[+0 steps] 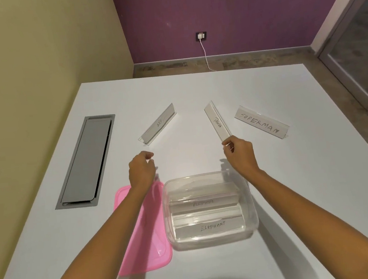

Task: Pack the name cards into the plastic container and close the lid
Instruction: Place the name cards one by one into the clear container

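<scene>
A clear plastic container (251, 202) stands on the white table near me, with the ALPHA card (203, 202) and the ELEPHANT card (209, 227) lying inside. Its pink lid (144, 255) lies flat to the left. My right hand (241, 156) pinches the near end of the PANDA card (217, 121), which is tilted off the table. My left hand (142, 170) hovers with loosely curled fingers just short of the TIGER card (158, 125), not touching it. The SUPERMAN card (261, 121) stands further right.
A grey cable hatch (86, 162) is set into the table at the left. The table's far edge (194, 73) meets a purple wall with a socket and white cable (203, 47). A glass door is at the right.
</scene>
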`<state>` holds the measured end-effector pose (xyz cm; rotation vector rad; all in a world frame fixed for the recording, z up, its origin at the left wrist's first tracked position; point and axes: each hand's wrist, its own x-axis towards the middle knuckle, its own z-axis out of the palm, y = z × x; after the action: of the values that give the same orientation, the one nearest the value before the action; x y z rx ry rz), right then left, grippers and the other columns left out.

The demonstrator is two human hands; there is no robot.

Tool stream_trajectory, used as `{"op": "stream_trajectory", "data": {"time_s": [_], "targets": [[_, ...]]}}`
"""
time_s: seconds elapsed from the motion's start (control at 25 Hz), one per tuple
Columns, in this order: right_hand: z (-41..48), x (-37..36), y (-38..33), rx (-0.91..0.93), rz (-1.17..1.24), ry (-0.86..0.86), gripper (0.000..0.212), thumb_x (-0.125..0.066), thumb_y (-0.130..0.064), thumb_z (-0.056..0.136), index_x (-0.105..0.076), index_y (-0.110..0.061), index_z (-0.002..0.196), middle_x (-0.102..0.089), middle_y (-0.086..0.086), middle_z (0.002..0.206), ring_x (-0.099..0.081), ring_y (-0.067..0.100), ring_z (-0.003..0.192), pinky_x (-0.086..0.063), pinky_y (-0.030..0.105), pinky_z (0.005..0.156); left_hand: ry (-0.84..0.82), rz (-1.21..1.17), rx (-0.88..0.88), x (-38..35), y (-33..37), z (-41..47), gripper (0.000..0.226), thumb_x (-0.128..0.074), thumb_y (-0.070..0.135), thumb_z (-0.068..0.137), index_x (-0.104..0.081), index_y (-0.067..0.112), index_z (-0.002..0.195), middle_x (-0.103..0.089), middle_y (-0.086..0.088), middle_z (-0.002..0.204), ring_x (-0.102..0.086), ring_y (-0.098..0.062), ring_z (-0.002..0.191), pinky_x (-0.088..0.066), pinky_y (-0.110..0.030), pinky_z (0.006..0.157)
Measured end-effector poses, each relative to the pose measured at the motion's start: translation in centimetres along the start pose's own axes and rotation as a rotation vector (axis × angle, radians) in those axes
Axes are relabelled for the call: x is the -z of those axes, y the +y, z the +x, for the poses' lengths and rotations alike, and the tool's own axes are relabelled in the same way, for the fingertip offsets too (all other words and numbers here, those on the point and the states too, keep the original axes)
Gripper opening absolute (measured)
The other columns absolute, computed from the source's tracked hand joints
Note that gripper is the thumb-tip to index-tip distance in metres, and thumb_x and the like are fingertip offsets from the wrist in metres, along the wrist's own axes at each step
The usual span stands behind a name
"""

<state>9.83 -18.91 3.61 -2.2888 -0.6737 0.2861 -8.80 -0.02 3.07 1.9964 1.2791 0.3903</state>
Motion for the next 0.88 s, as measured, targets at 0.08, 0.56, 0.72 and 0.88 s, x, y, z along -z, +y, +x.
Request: {"op": "stream_trajectory", "data": {"time_s": [0.08,0.56,0.72,0.88], "targets": [[2.8,-0.6,0.6,-0.043,-0.087,0.015,0.024,-0.050,-0.004,0.089,-0.062,-0.002,0.109,-0.067,0.018,0.099,-0.062,0.030,0.090,-0.051,0.034,0.079,0.027,0.083,-0.004,-0.4,0.7,2.5,0.032,-0.048,0.004,0.091,-0.059,0.008,0.121,-0.061,-0.012,0.125,-0.061,-0.024,0.098,-0.047,-0.030,0.082],[15.1,-5.9,3.5,-0.279,-0.406,-0.112,0.061,-0.075,-0.031,0.076,-0.044,0.003,0.116,-0.053,0.020,0.118,-0.050,0.037,0.111,-0.048,0.044,0.086,-0.052,0.616,-0.217,-5.5,-0.1,12.1,0.059,-0.037,0.024,0.098,-0.016,0.001,0.147,-0.017,-0.014,0.158,-0.014,-0.028,0.146,-0.016,-0.046,0.119],[15.6,-7.3,4.5,-0.215,-0.535,-0.118,0.053,-0.074,-0.023,0.076,-0.044,0.005,0.110,-0.053,0.022,0.113,-0.052,0.036,0.104,-0.049,0.039,0.080,-0.091,0.508,-0.186,-6.8,-0.8,11.9,0.060,-0.037,0.024,0.098,-0.014,0.002,0.149,-0.014,-0.014,0.159,-0.015,-0.028,0.146,-0.015,-0.043,0.119],[16.6,-7.1,4.6,-0.390,-0.553,-0.245,0.069,-0.079,-0.027,0.069,-0.039,0.004,0.117,-0.047,0.022,0.120,-0.047,0.035,0.111,-0.046,0.036,0.088,-0.112,0.536,-0.187,-7.1,-1.2,11.8,0.063,-0.036,0.025,0.099,-0.007,0.001,0.149,-0.007,-0.015,0.160,-0.009,-0.029,0.147,-0.015,-0.043,0.119]]}}
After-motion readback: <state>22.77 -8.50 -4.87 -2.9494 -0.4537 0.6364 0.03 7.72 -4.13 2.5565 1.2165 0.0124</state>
